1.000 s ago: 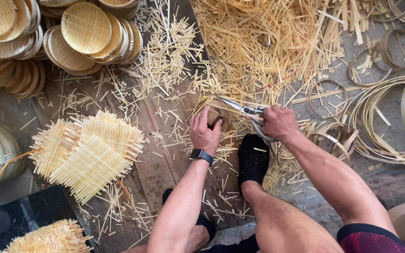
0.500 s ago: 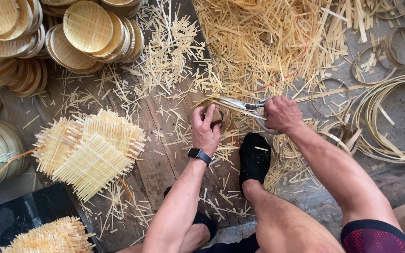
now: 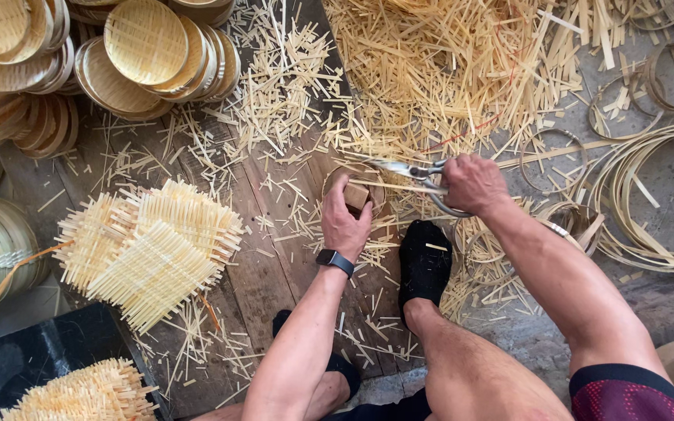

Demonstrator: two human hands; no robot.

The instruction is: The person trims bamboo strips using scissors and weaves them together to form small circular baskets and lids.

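The left hand (image 3: pixel 345 222) presses a wooden block (image 3: pixel 356 195) into a small basket (image 3: pixel 352 185) on the floor (image 3: pixel 274 265). The right hand (image 3: pixel 473 183) is clamped on scissors (image 3: pixel 411 173) at the basket's rim.

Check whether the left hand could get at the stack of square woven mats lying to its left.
Probably yes: bare planks with loose bamboo scraps lie between the left hand and the woven mats, but it presses a wooden block.

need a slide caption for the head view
Left hand presses a wooden block into a woven round; right hand trims with shears.
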